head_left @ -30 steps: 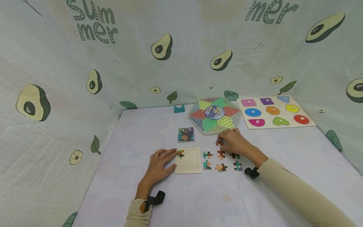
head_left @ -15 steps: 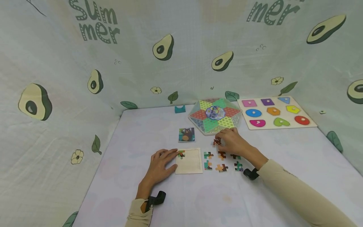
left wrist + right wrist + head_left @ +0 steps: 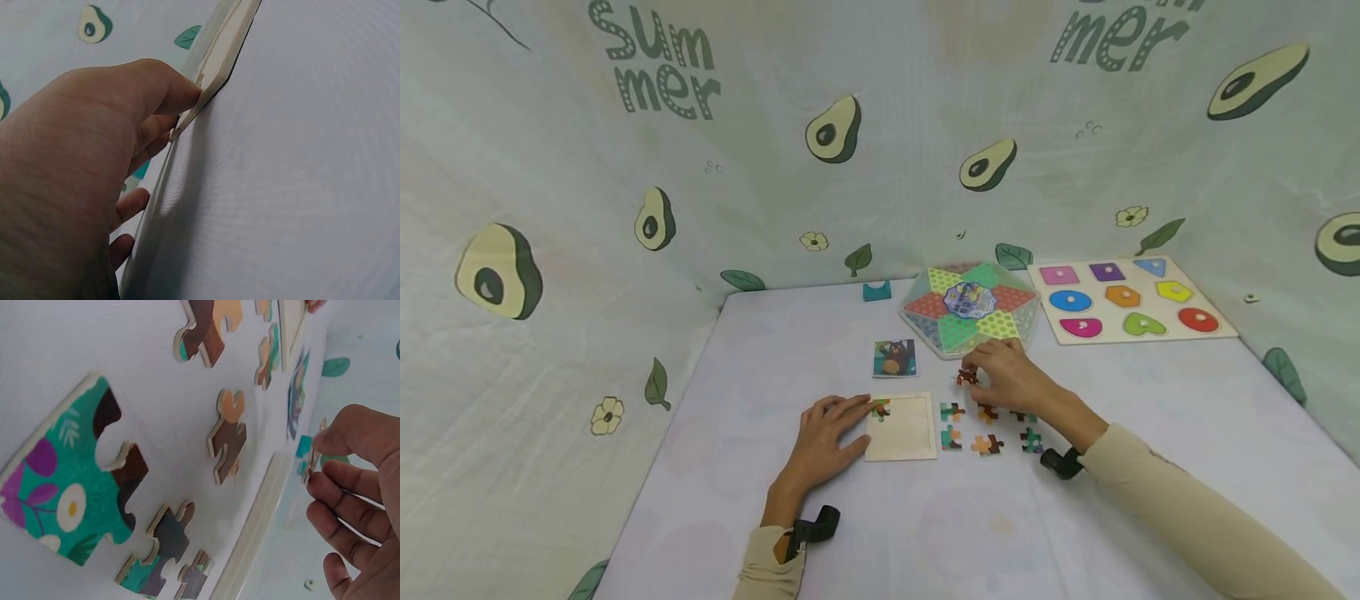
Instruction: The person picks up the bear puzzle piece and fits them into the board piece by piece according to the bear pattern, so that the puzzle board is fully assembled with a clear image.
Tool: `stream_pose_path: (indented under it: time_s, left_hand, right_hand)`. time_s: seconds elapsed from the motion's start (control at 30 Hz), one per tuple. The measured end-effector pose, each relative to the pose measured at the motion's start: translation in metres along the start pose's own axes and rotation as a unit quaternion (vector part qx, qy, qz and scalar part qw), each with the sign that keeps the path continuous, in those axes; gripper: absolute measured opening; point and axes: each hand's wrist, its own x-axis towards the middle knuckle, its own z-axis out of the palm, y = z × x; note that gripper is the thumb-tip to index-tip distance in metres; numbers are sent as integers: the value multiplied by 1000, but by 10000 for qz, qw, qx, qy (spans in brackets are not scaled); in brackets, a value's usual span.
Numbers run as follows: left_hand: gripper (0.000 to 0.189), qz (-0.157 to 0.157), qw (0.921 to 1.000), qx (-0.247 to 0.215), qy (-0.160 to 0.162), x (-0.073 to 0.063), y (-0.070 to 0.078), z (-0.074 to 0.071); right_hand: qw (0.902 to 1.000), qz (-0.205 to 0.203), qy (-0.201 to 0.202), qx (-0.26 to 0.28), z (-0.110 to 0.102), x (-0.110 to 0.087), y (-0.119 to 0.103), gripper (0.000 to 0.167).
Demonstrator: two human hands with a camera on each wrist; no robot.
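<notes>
My left hand [image 3: 823,437] rests at the left side of a square wooden puzzle tray [image 3: 910,442], its fingers fairly straight. In the left wrist view the thumb [image 3: 181,94] touches the tray's edge. One puzzle piece [image 3: 881,408] lies in the tray's upper left corner, near the index fingertip. Beyond the loose pieces, my right hand [image 3: 1011,375] pinches a brown puzzle piece [image 3: 966,377] between thumb and fingers. The right wrist view has this held piece edge-on, partly hidden by the fingers. Several loose pieces [image 3: 987,444] lie face up right of the tray.
A bear picture card [image 3: 894,358] lies behind the tray. Farther back are a hexagonal game board [image 3: 958,333], a shape board with knobs [image 3: 1150,333] and a small teal piece [image 3: 876,291]. A patterned cloth [image 3: 895,200] rises behind the table.
My right hand has moved slightly left with the brown puzzle piece, toward the tray. The left hand stays at the tray's edge.
</notes>
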Motion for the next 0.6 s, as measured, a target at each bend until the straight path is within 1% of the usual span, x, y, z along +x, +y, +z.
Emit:
stream_pose_path:
  time_s: [0.1, 0.37, 0.6]
  left_hand:
    - [52, 13, 10000, -57, 11, 0, 1, -1]
    - [52, 41, 10000, -1, 54, 0, -1, 1]
    - [52, -5, 10000, -61, -68, 1, 0, -1]
  right_hand:
    - [10000, -19, 11, 32, -1, 1, -4, 27]
    - [9999, -75, 19, 66, -1, 4, -10, 27]
    - [9995, -244, 126, 124, -1, 7, -17, 27]
